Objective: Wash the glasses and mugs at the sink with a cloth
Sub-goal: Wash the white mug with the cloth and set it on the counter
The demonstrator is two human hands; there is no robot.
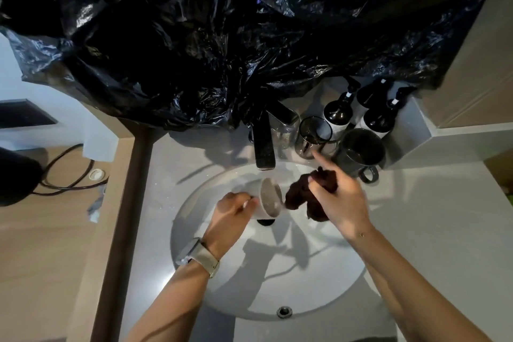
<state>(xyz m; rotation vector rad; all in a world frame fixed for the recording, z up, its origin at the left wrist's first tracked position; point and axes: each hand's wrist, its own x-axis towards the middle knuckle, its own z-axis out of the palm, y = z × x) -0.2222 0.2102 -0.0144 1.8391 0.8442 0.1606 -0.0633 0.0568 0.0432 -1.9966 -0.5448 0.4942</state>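
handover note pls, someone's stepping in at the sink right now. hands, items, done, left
Left hand grips a white mug, tilted over the sink basin below the faucet.
Right hand holds the dark cloth beside the mug's mouth, index finger extended.
Dark glass and dark mug stand on the counter behind the basin, by the bottles.
Done: cannot tell.
Left: wipe the white mug; dark pieces may still need washing.
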